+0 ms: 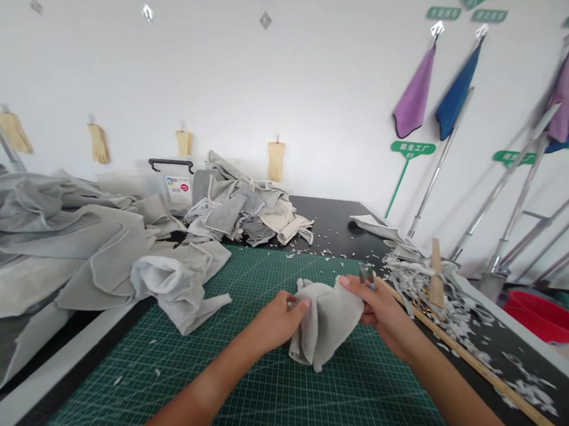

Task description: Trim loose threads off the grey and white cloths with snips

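A folded piece of light grey fabric [330,321] is held up over the green cutting mat [221,408]. My left hand [285,318] pinches its left side between thumb and fingers. At the upper right edge, my right hand [380,304] grips the same fabric. A small dark, shiny tool [367,274] with a bit of blue shows at the right hand's fingers; its kind is unclear. Left of my hands, a crumpled grey fabric piece [172,284] lies partly on the mat.
A large grey fabric heap [54,237] fills the left; another cloth pile [244,200] sits behind, beside a clear box with a black handle [170,164]. Along the right lie a long wooden strip [472,349], fabric scraps [461,291] and a short wooden piece [436,280]. A red basin [543,317] stands beyond the table.
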Motion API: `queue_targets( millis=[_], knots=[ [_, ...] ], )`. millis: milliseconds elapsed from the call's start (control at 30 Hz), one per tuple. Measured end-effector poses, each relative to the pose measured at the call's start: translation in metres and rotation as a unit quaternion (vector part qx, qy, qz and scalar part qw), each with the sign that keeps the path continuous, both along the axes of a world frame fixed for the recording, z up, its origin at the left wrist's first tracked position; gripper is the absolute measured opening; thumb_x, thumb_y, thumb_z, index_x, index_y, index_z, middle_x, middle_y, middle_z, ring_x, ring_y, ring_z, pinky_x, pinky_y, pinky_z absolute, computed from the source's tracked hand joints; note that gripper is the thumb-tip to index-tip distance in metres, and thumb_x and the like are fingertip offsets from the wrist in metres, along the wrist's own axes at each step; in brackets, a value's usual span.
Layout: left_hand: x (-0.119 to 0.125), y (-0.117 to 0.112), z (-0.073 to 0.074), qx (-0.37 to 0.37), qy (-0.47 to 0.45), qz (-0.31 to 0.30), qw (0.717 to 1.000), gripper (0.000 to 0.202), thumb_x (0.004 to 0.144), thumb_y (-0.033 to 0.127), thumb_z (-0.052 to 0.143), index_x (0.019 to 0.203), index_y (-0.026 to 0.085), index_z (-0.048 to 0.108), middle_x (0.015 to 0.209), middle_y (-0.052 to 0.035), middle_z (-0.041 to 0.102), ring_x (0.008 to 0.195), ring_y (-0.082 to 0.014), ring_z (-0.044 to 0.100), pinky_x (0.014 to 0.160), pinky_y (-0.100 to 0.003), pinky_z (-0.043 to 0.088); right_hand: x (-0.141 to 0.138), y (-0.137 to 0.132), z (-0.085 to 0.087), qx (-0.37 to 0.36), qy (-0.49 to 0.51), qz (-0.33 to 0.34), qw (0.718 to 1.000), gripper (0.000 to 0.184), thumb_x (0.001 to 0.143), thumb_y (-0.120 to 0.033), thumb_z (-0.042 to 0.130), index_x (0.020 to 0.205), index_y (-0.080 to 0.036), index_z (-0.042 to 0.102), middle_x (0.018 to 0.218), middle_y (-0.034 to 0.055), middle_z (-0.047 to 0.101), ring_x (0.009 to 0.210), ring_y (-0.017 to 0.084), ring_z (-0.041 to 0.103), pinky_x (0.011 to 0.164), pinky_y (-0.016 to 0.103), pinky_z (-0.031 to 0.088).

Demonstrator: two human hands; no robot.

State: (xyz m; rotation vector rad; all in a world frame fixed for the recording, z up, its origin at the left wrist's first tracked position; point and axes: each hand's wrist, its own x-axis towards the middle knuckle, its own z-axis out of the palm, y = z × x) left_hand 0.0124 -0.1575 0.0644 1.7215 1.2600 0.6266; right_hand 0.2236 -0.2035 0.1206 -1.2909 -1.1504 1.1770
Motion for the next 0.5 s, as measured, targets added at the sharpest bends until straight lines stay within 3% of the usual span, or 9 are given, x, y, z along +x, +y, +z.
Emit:
queue_targets(
  millis=[100,200,267,333,500],
  knots=[
    [0.002,0.014,-0.015,0.058,0.075,0.058,0.994,0.066,0.085,0.059,0.056,0.132,0.013,0.051,0.105,-0.0160,0.072,0.092,-0.0291,0.069,0.076,-0.031,0.048,0.000,-0.004,0.005,-0.012,-0.020,0.034,0.999,0.053,0.074,-0.061,0.075,0.069,-0.020,0.043,0.058,-0.0088,0.023,0.053,0.006,0.012,0.047,0.023,0.006],
    [0.001,0.022,-0.022,0.080,0.133,0.039,0.987,0.037,0.085,0.049,0.058,0.107,0.019,0.063,0.099,-0.0105,0.072,0.082,-0.0248,0.069,0.072,-0.030,0.048,0.011,-0.008,0.008,-0.041,-0.052,0.062,0.996,0.050,0.070,-0.059,0.079,0.076,-0.019,0.051,0.060,-0.0085,0.030,0.052,0.006,0.019,0.045,0.022,0.011],
    [-0.001,0.026,-0.024,0.049,0.116,0.008,0.992,0.026,0.088,0.045,0.053,0.093,0.021,0.063,0.095,-0.0061,0.071,0.069,-0.0191,0.067,0.062,-0.027,0.047,0.024,-0.008,0.007,-0.055,-0.076,0.064,0.994,0.047,0.071,-0.056,0.081,0.087,-0.019,0.057,0.066,-0.0069,0.038,0.054,0.007,0.025,0.045,0.021,0.015],
    [-0.006,0.031,-0.026,0.028,0.064,0.014,0.997,0.024,0.090,0.043,0.050,0.093,0.021,0.060,0.093,-0.0039,0.070,0.063,-0.0160,0.064,0.056,-0.024,0.045,0.040,-0.008,0.006,-0.062,-0.090,0.061,0.992,0.046,0.074,-0.052,0.080,0.094,-0.018,0.058,0.070,-0.0058,0.042,0.055,0.007,0.028,0.046,0.021,0.017],
    [-0.029,0.051,-0.022,0.102,-0.002,0.161,0.982,0.019,0.092,0.036,0.047,0.095,0.019,0.055,0.089,-0.0047,0.068,0.082,-0.0195,0.064,0.069,-0.026,0.047,0.078,-0.002,0.006,-0.048,-0.104,0.030,0.993,0.040,0.078,-0.050,0.077,0.090,-0.018,0.056,0.059,-0.0098,0.030,0.052,0.007,0.020,0.047,0.023,0.014]
  ],
)
